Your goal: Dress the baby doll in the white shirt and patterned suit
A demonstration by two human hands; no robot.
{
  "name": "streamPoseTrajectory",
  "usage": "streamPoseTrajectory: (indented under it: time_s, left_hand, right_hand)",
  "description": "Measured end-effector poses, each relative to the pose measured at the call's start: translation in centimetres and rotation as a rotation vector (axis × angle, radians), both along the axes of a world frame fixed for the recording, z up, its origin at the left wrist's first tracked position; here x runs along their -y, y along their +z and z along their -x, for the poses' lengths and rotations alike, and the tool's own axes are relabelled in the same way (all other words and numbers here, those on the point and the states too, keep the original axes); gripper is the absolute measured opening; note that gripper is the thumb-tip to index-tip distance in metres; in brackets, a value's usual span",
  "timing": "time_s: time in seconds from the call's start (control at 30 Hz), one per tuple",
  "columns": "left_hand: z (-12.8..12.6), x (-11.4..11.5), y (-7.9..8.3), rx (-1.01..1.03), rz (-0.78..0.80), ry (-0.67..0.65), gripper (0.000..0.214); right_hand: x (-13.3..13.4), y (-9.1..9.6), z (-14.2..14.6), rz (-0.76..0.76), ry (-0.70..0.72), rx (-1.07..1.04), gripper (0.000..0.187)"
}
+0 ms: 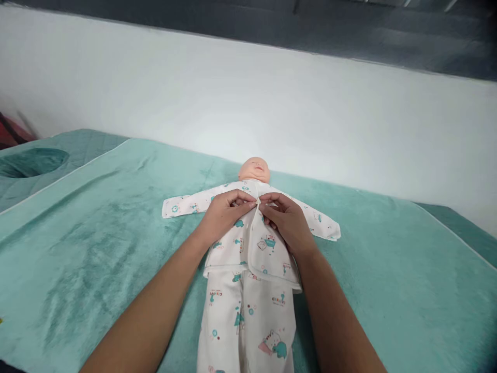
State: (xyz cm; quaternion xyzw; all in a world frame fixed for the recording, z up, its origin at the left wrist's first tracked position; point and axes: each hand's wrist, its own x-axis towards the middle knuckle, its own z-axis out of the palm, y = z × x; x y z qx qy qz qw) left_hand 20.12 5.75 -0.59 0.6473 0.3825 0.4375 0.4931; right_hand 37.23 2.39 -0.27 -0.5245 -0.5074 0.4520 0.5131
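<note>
A baby doll [254, 170] lies on its back on a teal blanket [97, 248], dressed in a white printed top [252, 243] and matching trousers [248, 316]. My left hand [225, 212] and my right hand [285, 217] both rest on the doll's chest, fingertips pinched on the two front edges of the top where they meet near the collar. The doll's sleeves spread out to either side. What sits between the fingertips is too small to make out.
The teal blanket covers a wide padded surface; a second quilted teal mat [34, 160] lies at the far left. A white wall [272, 103] runs behind the bed, close to the doll's head.
</note>
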Motion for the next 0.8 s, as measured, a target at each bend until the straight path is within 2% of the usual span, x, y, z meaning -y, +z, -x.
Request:
streamPoseTrajectory:
  time_s: [0.2,0.37,0.6,0.8]
  left_hand:
    - [-0.2,0.4,0.4,-0.032,-0.021,0.007,0.026]
    - [-0.4,0.4,0.4,-0.068,-0.045,0.027,0.019]
    - [-0.7,0.4,-0.2,-0.221,-0.231,0.109,0.011]
    - [-0.8,0.1,-0.7,-0.048,-0.156,0.107,0.009]
  right_hand:
    - [0.3,0.2,0.5,-0.020,-0.025,0.165,0.025]
    - [0.4,0.2,0.9,-0.037,-0.036,0.223,0.026]
    - [0.5,0.6,1.0,-0.075,-0.037,0.319,0.021]
    - [0.4,0.5,1.0,-0.057,-0.016,0.250,0.023]
